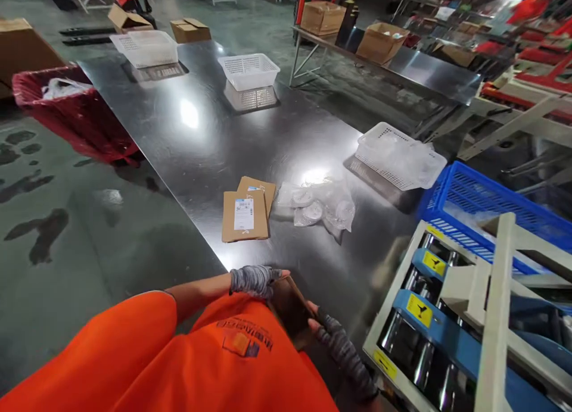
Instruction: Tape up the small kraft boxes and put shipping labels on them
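Both my hands wear grey fingerless gloves. My left hand (pixel 258 280) grips the upper left edge of a brown cardboard piece (pixel 292 311) held close to my body. On its right side, my right hand (pixel 333 334) has its fingers closed on the same piece. Beyond them on the metal table (pixel 187 156) lie two flat brown packages, the front one (pixel 231 218) with a white label and overlapping the rear one (pixel 268 189). Clear plastic bags with round items (pixel 317 206) lie just right of the packages.
White baskets stand at the far left (pixel 152 49), far middle (pixel 250 72) and right (pixel 384 156), the last holding clear plastic. A blue crate (pixel 504 192) and a roller conveyor (pixel 415 317) are at the right. A red-lined bin (pixel 75 114) stands left of the table.
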{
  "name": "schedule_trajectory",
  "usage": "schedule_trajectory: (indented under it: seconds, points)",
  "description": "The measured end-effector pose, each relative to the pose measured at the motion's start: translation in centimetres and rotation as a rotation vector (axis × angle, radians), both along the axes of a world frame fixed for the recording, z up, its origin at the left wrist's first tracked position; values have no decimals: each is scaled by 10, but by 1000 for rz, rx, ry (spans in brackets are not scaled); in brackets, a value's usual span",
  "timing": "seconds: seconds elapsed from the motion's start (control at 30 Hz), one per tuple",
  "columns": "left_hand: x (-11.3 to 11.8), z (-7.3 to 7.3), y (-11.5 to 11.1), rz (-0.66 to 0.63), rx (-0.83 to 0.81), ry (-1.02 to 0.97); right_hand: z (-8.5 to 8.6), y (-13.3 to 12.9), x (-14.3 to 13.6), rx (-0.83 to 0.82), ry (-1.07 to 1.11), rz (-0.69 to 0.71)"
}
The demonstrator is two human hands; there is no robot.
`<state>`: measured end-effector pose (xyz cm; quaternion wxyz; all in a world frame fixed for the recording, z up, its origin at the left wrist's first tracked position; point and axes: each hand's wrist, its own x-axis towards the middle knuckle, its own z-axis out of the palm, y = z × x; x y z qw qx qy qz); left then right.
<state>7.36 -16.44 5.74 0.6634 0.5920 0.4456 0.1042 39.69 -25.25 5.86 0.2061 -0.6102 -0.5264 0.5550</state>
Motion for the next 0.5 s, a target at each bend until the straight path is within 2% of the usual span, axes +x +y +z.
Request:
schedule_trajectory:
  seconds: [0.1,0.17,0.23,0.3,0.43,0.5]
  points:
    - [-18,-8,7,-92,-166,-136,-2,-16,12,-226,284,-126]
    - [-14,-17,14,-93,-250,-204,-7,-17,14,-254,347,-216]
    - [1,-27,18,-103,-275,-191,-14,-14,6,-245,364,-247]
    - [23,-37,13,-64,-263,-122,-22,-9,-9,-208,303,-272]
    - [56,-52,-11,165,-183,-88,-43,-9,-45,-55,-4,-405]
    - [57,-54,-19,217,-140,-137,-53,-17,-49,50,-182,-334]
